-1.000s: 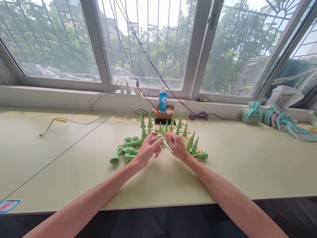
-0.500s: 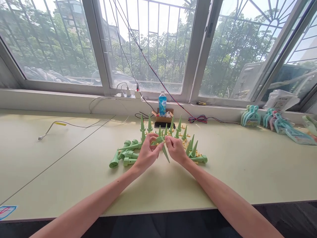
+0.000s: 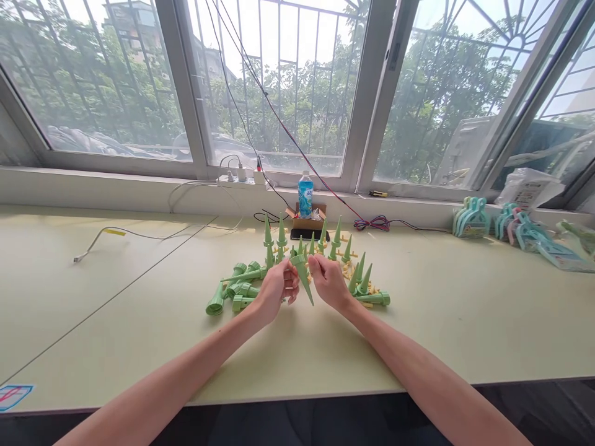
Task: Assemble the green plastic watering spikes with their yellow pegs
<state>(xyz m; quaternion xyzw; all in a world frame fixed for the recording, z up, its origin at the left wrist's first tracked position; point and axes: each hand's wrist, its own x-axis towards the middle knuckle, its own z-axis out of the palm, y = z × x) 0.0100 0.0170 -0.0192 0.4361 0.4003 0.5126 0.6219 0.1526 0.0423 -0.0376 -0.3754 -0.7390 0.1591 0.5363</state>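
My left hand (image 3: 279,285) pinches the collar of a green plastic watering spike (image 3: 304,280), whose point slants down and to the right. Close by on its right, my right hand (image 3: 329,280) is closed with thumb and fingertips pressed together near the spike's collar; whatever they hold is hidden. Beyond the hands, several green spikes (image 3: 335,238) stand point up, some with small yellow pieces at their sides. To the left lies a pile of loose green spikes (image 3: 239,288). Small yellow plastic valves (image 3: 348,270) are scattered behind my right hand.
A blue bottle (image 3: 305,195) stands by a small cardboard box (image 3: 297,222), with a black phone (image 3: 309,235) in front. Cables (image 3: 372,223) run along the back below the window. Packs of teal plastic items (image 3: 470,217) are at the far right. A white cable (image 3: 139,236) crosses the left side.
My left hand has turned and shifted its grip on the spike, so more of the spike's collar and body shows. My right hand stays closed in nearly the same place.
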